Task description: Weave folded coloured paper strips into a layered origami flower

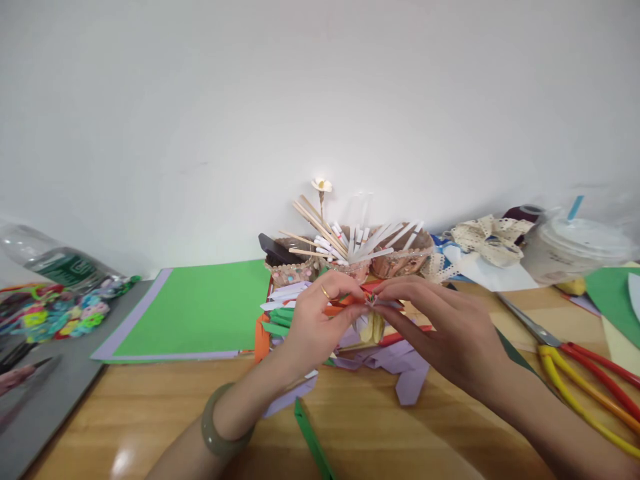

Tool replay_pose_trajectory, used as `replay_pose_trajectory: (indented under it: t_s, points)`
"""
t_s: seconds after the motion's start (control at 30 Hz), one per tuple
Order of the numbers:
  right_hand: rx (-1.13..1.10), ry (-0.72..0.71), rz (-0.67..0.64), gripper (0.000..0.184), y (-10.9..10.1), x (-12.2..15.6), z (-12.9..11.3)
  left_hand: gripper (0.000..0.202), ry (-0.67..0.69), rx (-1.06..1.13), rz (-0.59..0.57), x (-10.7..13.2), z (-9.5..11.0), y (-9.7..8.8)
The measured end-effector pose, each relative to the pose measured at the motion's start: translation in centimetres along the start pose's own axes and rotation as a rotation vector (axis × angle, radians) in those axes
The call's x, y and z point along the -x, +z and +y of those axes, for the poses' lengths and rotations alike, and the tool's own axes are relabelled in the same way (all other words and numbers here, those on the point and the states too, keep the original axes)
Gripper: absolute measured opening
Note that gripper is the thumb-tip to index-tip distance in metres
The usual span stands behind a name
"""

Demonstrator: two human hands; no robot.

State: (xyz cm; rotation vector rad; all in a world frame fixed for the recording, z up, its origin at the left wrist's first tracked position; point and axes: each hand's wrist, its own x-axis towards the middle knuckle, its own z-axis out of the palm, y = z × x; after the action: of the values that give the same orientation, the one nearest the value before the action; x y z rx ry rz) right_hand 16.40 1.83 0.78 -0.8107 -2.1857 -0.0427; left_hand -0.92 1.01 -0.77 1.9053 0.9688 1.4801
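My left hand (320,317), with a ring and a green bangle, pinches a small folded paper piece (371,300) between thumb and index finger. From the other side, my right hand (447,323) grips the same piece with its fingertips. Reddish, white and a little green show at the pinch; its full shape is hidden by my fingers. Just below hangs or lies a pale yellow petal-like piece (373,330); whether it is joined to the folded paper, I cannot tell. Under my hands lie folded purple paper strips (410,377), green strips (277,323) and an orange strip (261,339).
Behind stand baskets (406,263) with sticks and white rods. Green paper sheets (195,310) lie left, near a plastic bottle (65,263) and colourful bundles (70,310). At right are scissors (550,340), lace (487,240) and a lidded cup (575,243). A green strip (313,440) lies in front.
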Motion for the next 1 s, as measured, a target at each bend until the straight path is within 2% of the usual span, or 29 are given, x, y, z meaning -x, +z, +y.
replay_pose_trajectory:
  t_s: [0.13,0.3,0.6,0.77,1.0]
  points:
    - [-0.045,0.006,-0.078,0.003,-0.16,0.06,0.16,0.010,-0.007,-0.006,-0.079,-0.20,-0.23,-0.30]
    - [-0.122,0.051,-0.106,0.004,-0.25,-0.17,0.00,0.010,-0.035,0.019,-0.157,-0.43,0.00,-0.59]
    - [-0.136,-0.016,-0.063,0.004,-0.20,-0.41,-0.09,0.010,0.073,0.012,-0.204,-0.49,0.11,-0.88]
    - [-0.122,-0.032,-0.067,0.004,-0.17,-0.36,0.01,0.013,0.038,0.036,-0.225,-0.63,0.01,-0.85]
    - [-0.131,-0.012,-0.141,0.002,-0.62,-0.44,0.01,0.009,-0.027,0.041,-0.279,-0.52,0.06,-0.98]
